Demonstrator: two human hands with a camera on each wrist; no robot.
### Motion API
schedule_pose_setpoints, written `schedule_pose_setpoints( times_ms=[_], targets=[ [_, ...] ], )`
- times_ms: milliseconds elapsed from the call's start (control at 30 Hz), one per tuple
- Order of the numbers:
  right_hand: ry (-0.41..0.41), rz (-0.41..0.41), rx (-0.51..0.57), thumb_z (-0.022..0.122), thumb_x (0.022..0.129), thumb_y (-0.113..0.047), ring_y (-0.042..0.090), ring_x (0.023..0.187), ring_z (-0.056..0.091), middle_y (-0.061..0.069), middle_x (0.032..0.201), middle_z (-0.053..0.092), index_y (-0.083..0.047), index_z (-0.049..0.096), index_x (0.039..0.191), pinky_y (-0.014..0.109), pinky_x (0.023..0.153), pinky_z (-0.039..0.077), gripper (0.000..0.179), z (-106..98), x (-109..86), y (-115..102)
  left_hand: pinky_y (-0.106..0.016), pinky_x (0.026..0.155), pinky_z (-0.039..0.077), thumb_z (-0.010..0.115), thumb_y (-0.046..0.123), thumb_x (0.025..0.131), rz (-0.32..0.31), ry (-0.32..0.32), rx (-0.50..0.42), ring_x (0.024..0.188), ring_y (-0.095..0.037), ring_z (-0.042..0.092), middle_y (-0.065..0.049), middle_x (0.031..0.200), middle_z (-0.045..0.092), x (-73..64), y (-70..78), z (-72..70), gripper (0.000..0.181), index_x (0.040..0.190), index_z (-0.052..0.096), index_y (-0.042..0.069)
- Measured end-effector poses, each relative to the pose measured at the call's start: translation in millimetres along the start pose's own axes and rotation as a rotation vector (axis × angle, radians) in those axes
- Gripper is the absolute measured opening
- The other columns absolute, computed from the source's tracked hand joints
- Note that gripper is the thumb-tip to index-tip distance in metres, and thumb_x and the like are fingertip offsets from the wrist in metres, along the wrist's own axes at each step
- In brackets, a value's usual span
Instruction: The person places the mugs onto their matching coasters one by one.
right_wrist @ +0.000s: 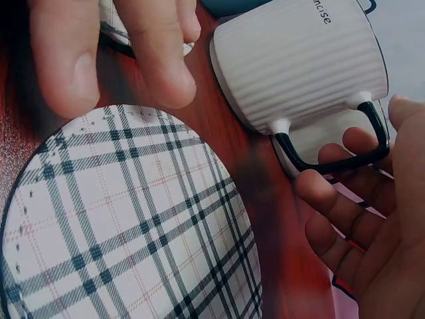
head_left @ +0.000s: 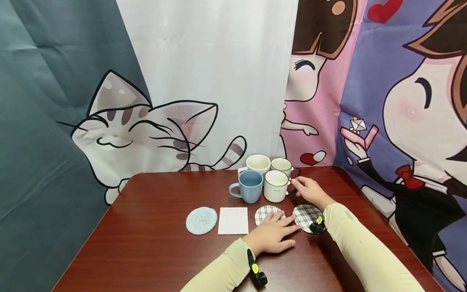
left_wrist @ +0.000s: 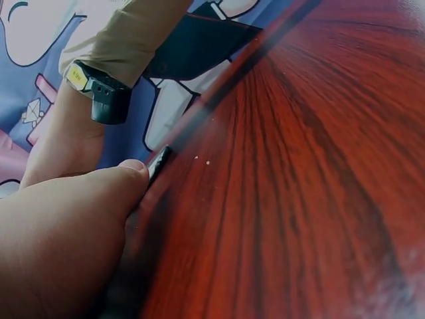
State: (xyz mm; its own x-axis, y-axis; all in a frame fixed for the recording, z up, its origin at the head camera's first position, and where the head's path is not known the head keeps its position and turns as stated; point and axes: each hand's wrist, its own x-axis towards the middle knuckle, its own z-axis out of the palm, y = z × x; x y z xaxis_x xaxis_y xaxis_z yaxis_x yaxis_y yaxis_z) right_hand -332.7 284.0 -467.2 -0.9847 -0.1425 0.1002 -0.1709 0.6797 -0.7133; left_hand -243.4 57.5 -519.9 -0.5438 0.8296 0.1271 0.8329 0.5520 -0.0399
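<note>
Splays left hand (head_left: 271, 236), lower centre; with right hand (head_left: 311, 190), grips ribbed white ceramic mug (head_left: 275, 189) by black handle (right_wrist: 285, 149): likely breakable, safest there.

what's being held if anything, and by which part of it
The ribbed white mug, by its black handle, in the right hand; the left hand grips nothing.

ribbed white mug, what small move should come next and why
Perhaps close the right grip firmly round the black handle: its fingers are at the handle, but a secure hold isn't evident, and the ribbed white mug stands on the table, so tightening before any lift seems wise.
</note>
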Motion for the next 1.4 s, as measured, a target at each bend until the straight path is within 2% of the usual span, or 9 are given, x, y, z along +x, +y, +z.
schedule_pose_setpoints(
  times_ms=[267, 433, 600, 700, 933, 1133, 1400],
  targets=[
    [-0.049, -0.013, 0.082, 0.049, 0.108, -0.031, 0.024, 0.067, 0.060, 0.014, 0.085, 0.066, 0.001, 0.069, 0.104, 0.031, 0.067, 0.049, 0.038, 2.9, -1.5, 1.4, -0.051, 0.119, 0.026, 0.033, 0.059, 0.104, 0.006, -0.007, 0.027, 0.150, -0.029, 0.028, 0.009, 0.163, 0.031, -0.6, 2.7, 0.8, 0.054, 0.155, 0.040, 0.040],
    [-0.135, -0.027, 0.193, 0.043, 0.110, -0.024, 0.019, 0.058, 0.053, 0.011, 0.076, 0.061, 0.006, 0.065, 0.096, 0.028, 0.054, 0.045, 0.040, 4.3, -0.9, 3.5, -0.051, 0.119, 0.026, 0.032, 0.060, 0.104, 0.005, -0.002, 0.041, 0.151, -0.028, 0.028, 0.010, 0.163, 0.031, -1.2, 3.3, 3.0, 0.055, 0.155, 0.039, 0.040],
    [-0.238, 0.062, 0.320, 0.039, 0.111, -0.023, 0.014, 0.056, 0.045, 0.005, 0.071, 0.056, 0.010, 0.059, 0.097, 0.024, 0.048, 0.036, 0.042, 1.5, -0.9, 5.2, -0.051, 0.120, 0.024, 0.032, 0.059, 0.105, 0.002, -0.003, 0.047, 0.151, -0.028, 0.026, 0.011, 0.164, 0.030, -0.8, 4.4, 7.0, 0.055, 0.156, 0.037, 0.040],
    [-0.271, 0.109, 0.334, 0.038, 0.111, -0.025, 0.015, 0.057, 0.042, 0.003, 0.071, 0.054, 0.010, 0.058, 0.099, 0.025, 0.049, 0.034, 0.042, -0.4, -1.9, 3.6, -0.051, 0.120, 0.023, 0.032, 0.059, 0.105, 0.004, 0.001, 0.051, 0.151, -0.028, 0.026, 0.011, 0.164, 0.029, -0.7, 3.8, 9.3, 0.055, 0.156, 0.037, 0.040],
    [-0.293, 0.177, 0.406, 0.042, 0.109, -0.028, 0.013, 0.057, 0.040, 0.000, 0.070, 0.052, 0.002, 0.060, 0.091, 0.027, 0.052, 0.033, 0.039, -2.3, -4.6, -1.0, -0.051, 0.120, 0.024, 0.030, 0.059, 0.105, 0.014, 0.015, 0.079, 0.151, -0.029, 0.027, 0.010, 0.164, 0.030, -1.4, 3.1, 10.9, 0.055, 0.156, 0.036, 0.040],
    [-0.301, 0.165, 0.460, 0.043, 0.109, -0.025, 0.012, 0.055, 0.040, -0.001, 0.068, 0.052, 0.003, 0.060, 0.090, 0.026, 0.051, 0.036, 0.037, -3.2, -6.5, 2.0, -0.051, 0.120, 0.025, 0.029, 0.058, 0.105, 0.025, 0.027, 0.098, 0.151, -0.028, 0.028, 0.010, 0.164, 0.030, -2.1, 3.0, 11.6, 0.055, 0.156, 0.037, 0.040],
    [-0.276, 0.145, 0.455, 0.043, 0.109, -0.024, 0.011, 0.054, 0.041, -0.001, 0.068, 0.053, 0.002, 0.061, 0.089, 0.028, 0.052, 0.037, 0.037, -6.9, -14.0, -0.5, -0.049, 0.119, 0.027, 0.031, 0.056, 0.106, 0.039, 0.035, 0.079, 0.151, -0.027, 0.027, 0.010, 0.164, 0.031, -5.2, -2.1, 8.8, 0.054, 0.156, 0.039, 0.037]
  ],
)
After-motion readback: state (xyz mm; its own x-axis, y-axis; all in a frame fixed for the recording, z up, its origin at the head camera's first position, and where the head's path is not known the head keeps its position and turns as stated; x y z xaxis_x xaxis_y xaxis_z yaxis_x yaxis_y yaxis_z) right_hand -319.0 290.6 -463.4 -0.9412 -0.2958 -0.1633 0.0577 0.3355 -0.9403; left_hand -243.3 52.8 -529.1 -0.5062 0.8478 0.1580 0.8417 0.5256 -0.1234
